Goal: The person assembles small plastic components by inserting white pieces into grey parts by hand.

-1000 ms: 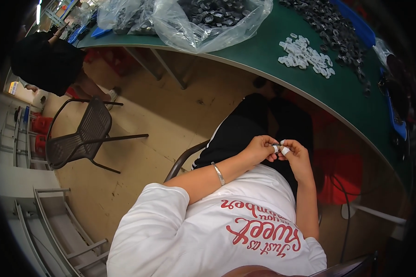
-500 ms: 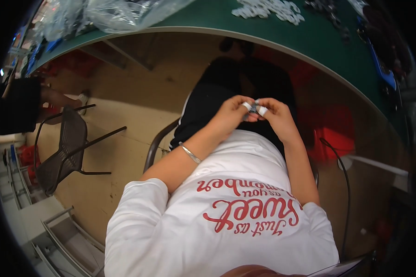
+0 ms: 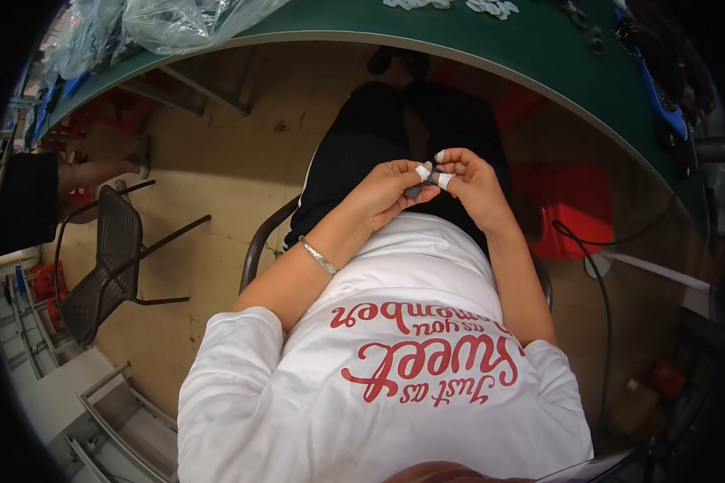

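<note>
Left hand (image 3: 387,195) and right hand (image 3: 478,191) pinch a dark piece (image 3: 413,191) between fingers (image 3: 405,181) (its outline mostly covered).

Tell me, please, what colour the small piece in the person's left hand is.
The small piece is dark grey, showing best in the head view.

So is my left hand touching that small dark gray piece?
Touching. The head view shows your left hand closed on the small dark gray piece, with no gap visible.
</note>
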### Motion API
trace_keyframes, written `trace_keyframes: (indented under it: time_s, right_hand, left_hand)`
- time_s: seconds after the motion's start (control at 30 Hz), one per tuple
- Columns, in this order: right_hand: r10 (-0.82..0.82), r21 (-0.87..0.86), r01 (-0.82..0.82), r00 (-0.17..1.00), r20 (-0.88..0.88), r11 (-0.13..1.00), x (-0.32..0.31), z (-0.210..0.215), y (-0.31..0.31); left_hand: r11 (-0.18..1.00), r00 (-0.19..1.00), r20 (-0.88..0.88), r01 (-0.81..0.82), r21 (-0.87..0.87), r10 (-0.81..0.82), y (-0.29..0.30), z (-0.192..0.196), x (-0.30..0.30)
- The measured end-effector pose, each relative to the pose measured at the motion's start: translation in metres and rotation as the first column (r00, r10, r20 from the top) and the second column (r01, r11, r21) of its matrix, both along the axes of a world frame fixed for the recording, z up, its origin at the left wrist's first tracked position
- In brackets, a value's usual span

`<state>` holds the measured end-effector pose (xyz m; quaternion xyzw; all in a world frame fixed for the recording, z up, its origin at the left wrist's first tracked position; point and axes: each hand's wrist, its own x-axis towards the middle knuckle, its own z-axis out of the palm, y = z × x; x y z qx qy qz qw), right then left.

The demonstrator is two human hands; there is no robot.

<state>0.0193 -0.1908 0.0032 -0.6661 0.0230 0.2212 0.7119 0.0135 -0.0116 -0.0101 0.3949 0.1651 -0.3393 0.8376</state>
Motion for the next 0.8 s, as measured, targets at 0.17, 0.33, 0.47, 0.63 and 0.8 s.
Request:
trace_keyframes:
  time_s: [0.17,0.33,0.47,0.63,0.8]
  right_hand:
    - [0.018,-0.160,0.025,0.965,0.263,0.987,-0.008,-0.002,0.005]
    - [0.043,0.011,-0.045,0.987,0.157,0.999,-0.006,0.011,0.004]
    - [0.066,0.061,-0.087,0.956,0.286,0.994,0.000,0.033,0.006]
    - [-0.118,0.122,0.056,0.798,0.591,0.991,0.056,0.106,-0.002]
    - [-0.210,-0.112,0.439,0.620,0.756,0.892,0.153,0.120,-0.030]
  left_hand:
    - [0.990,0.995,-0.094,-0.002,-0.140,-0.012,-0.002,-0.005,-0.001]
    - [0.978,0.984,-0.165,0.027,-0.205,-0.062,0.001,0.006,-0.003]
    - [0.986,0.991,0.088,0.108,-0.129,-0.097,0.009,0.039,0.008]
    - [0.932,0.681,0.729,-0.308,0.190,0.076,0.076,0.149,0.095]
    - [0.454,0.420,0.906,-0.819,0.352,0.057,0.181,0.223,0.185]
